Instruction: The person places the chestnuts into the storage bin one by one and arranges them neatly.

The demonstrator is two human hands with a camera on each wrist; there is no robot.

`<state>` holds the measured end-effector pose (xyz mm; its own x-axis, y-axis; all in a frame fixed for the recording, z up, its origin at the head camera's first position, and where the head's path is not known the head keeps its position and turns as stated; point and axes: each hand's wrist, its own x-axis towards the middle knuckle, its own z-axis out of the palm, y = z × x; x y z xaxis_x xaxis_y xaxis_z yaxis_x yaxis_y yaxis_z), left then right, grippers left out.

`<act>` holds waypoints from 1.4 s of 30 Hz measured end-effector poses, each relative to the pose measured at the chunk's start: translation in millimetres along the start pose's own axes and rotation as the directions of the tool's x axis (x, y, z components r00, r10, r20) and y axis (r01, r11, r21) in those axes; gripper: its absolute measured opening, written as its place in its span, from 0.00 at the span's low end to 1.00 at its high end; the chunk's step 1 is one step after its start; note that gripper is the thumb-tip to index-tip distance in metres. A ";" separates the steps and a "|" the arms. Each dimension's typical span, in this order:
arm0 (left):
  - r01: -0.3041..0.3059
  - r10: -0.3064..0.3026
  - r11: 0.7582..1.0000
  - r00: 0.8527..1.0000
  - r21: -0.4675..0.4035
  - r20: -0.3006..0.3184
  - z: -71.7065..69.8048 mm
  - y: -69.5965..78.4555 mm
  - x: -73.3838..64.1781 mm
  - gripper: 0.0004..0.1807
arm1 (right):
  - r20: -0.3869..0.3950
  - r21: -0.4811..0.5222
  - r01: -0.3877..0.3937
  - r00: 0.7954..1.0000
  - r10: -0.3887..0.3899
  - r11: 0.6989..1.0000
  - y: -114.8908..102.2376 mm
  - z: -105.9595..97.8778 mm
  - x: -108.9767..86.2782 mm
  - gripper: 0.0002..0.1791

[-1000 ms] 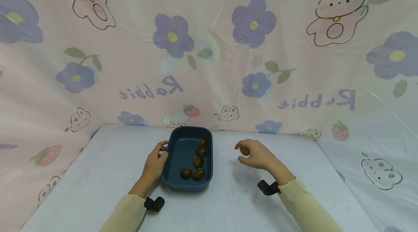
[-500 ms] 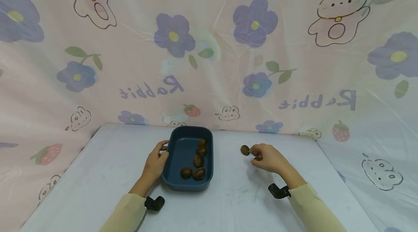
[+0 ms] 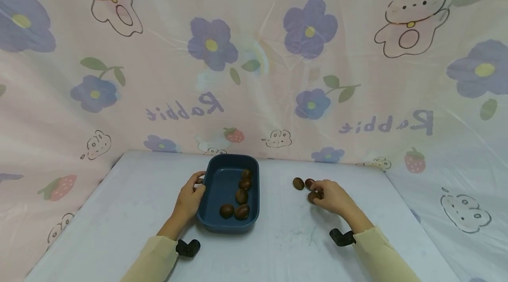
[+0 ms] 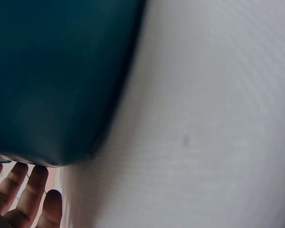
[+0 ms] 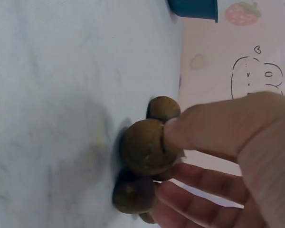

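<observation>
Chestnut: on worktop, beside loose chestnuts | right hand: I have it pinched — thumb and fingers, forearm slanting inward | blue container: leftward, five inside | left hand: extended fingers against its left wall.

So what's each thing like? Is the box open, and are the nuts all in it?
Box: upright, open on top, partly filled.
Table: smudged.
Nuts in box: five, lying loose.
Nuts on table: bunched, some partly hidden.
Left fingers: touching box.
Right fingers: around a nut.
Cloth: hung up, creased.
</observation>
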<state>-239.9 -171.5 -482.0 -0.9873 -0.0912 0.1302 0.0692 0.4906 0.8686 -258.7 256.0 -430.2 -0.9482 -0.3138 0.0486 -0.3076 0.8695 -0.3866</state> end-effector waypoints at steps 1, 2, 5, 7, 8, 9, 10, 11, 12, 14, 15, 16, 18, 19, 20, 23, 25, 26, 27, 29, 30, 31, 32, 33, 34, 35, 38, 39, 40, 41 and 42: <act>0.000 0.000 1.000 1.000 -0.002 0.001 0.1 -0.2 0.0 0.25 | 0.003 0.000 -0.007 1.000 0.007 1.000 0.8 1.0 -0.2 0.14; -0.001 0.001 1.000 1.000 -0.004 0.000 0.1 -0.4 0.1 0.25 | 0.004 0.001 -0.010 1.000 0.010 1.000 1.4 2.0 -0.3 0.14; -0.002 0.002 1.000 1.000 -0.008 -0.001 0.0 -0.5 0.1 0.25 | 0.001 0.000 -0.011 1.000 0.011 1.000 2.7 5.0 0.6 0.15; -0.001 0.001 1.000 1.000 -0.007 -0.003 0.0 -0.6 0.1 0.25 | 0.000 -0.005 -0.009 1.000 0.009 1.000 3.6 6.8 1.2 0.14; -0.001 0.001 1.000 1.000 -0.005 -0.003 0.1 -0.8 0.2 0.25 | -0.002 -0.008 -0.013 1.000 0.013 1.000 4.1 7.9 1.7 0.14; 0.000 0.000 1.000 1.000 -0.002 -0.003 0.1 -1.1 0.2 0.25 | -0.002 -0.009 -0.018 1.000 0.018 1.000 4.6 8.9 2.2 0.14; 0.001 -0.001 1.000 1.000 0.000 -0.004 0.3 -1.3 0.2 0.25 | -0.003 -0.013 -0.023 1.000 0.023 1.000 5.3 10.1 2.7 0.15; 0.002 -0.002 1.000 1.000 0.002 -0.005 0.4 -1.5 0.1 0.25 | -0.003 -0.016 -0.026 1.000 0.026 1.000 6.1 11.3 3.0 0.15; 0.002 -0.002 1.000 1.000 0.001 -0.008 0.6 -1.6 0.2 0.25 | -0.004 -0.018 -0.030 1.000 0.030 0.999 6.5 12.3 3.3 0.15; 0.001 -0.001 1.000 1.000 0.000 -0.013 0.8 -1.2 0.1 0.25 | -0.009 -0.024 -0.037 0.999 0.037 0.999 7.3 14.0 3.6 0.15; -0.001 0.001 1.000 1.000 0.002 -0.016 0.9 -1.0 0.0 0.25 | -0.011 -0.025 -0.038 0.999 0.038 0.999 7.6 14.7 3.6 0.15; -0.005 0.005 1.000 1.000 0.004 -0.017 1.0 -1.0 -0.1 0.25 | -0.013 -0.027 -0.039 0.999 0.039 0.999 7.8 15.3 3.5 0.16; -0.005 0.005 1.000 1.000 0.003 -0.019 1.3 -0.8 -0.3 0.25 | -0.012 -0.029 -0.041 0.999 0.041 0.999 7.9 16.0 3.0 0.16; -0.005 0.005 1.000 1.000 0.004 -0.018 1.4 -0.7 -0.5 0.25 | -0.013 -0.029 -0.041 0.999 0.040 0.999 7.9 16.2 2.7 0.16; -0.004 0.004 1.000 1.000 0.006 -0.017 1.5 -0.7 -0.6 0.25 | -0.013 -0.028 -0.041 0.999 0.041 0.999 7.6 16.3 2.4 0.16; 0.002 -0.002 1.000 1.000 0.007 -0.015 1.6 -0.1 -0.9 0.24 | -0.014 -0.025 -0.044 0.999 0.043 0.999 6.8 16.4 1.9 0.16; 0.005 -0.005 1.000 1.000 0.010 -0.015 1.4 0.3 -1.0 0.24 | -0.014 -0.022 -0.046 0.999 0.046 0.999 6.0 16.1 1.7 0.16; 0.006 -0.006 1.000 1.000 0.013 -0.015 1.4 0.4 -0.9 0.24 | -0.014 -0.021 -0.046 0.999 0.045 0.999 5.7 15.9 1.7 0.16; 0.003 -0.003 1.000 1.000 0.013 -0.015 1.3 0.6 -0.8 0.25 | -0.014 -0.020 -0.046 0.999 0.045 0.999 5.6 15.8 1.7 0.16; 0.007 -0.007 1.000 1.000 0.012 -0.015 1.2 0.9 -1.1 0.25 | -0.015 -0.020 -0.044 0.999 0.043 0.999 5.3 15.9 1.5 0.16; 0.007 -0.006 1.000 1.000 0.011 -0.015 1.2 1.1 -1.3 0.25 | -0.015 -0.021 -0.043 0.999 0.042 0.999 5.3 16.0 1.4 0.16; 0.006 -0.006 1.000 1.000 0.011 -0.016 1.2 1.3 -1.4 0.25 | -0.015 -0.022 -0.042 0.999 0.041 0.999 5.3 16.2 1.3 0.16; 0.004 -0.004 1.000 1.000 0.011 -0.016 1.1 1.6 -1.5 0.25 | -0.015 -0.023 -0.040 0.999 0.040 0.999 5.4 16.3 1.3 0.16; 0.002 -0.002 1.000 1.000 0.012 -0.015 1.0 2.1 -1.6 0.25 | -0.015 -0.024 -0.040 0.999 0.040 0.999 5.2 16.4 1.1 0.17; 0.003 -0.003 1.000 1.000 0.012 -0.015 1.0 2.5 -1.7 0.25 | -0.015 -0.024 -0.040 0.999 0.040 0.999 4.9 16.3 1.0 0.17; 0.002 -0.001 1.000 1.000 0.012 -0.016 0.9 2.8 -1.7 0.25 | -0.014 -0.025 -0.038 0.999 0.038 0.999 4.6 16.3 1.0 0.17; -0.004 0.004 1.000 1.000 0.010 -0.015 0.3 3.6 -1.7 0.25 | -0.016 -0.028 -0.025 1.000 0.025 0.999 3.2 15.8 1.3 0.16; -0.004 0.004 1.000 1.000 0.009 -0.014 0.0 3.6 -1.7 0.25 | -0.018 -0.029 -0.022 1.000 0.021 0.999 2.1 15.3 1.6 0.16; -0.005 0.006 1.000 1.000 0.008 -0.015 -0.1 3.2 -1.6 0.25 | -0.021 -0.028 -0.015 1.000 0.015 0.999 0.8 14.5 1.9 0.16; -0.005 0.006 1.000 1.000 0.007 -0.015 -0.3 3.1 -1.6 0.25 | -0.022 -0.028 -0.007 1.000 0.006 1.000 -0.3 13.7 2.5 0.16; -0.005 0.006 1.000 1.000 0.009 -0.014 -0.5 2.9 -1.6 0.25 | -0.024 -0.028 0.000 1.000 0.000 1.000 -1.5 13.0 3.1 0.16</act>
<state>-238.1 -170.4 -479.5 -0.9848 -0.1008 0.1417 0.0732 0.4990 0.8635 -260.2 248.8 -441.4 -0.9497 -0.3049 0.0711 -0.3095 0.8797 -0.3609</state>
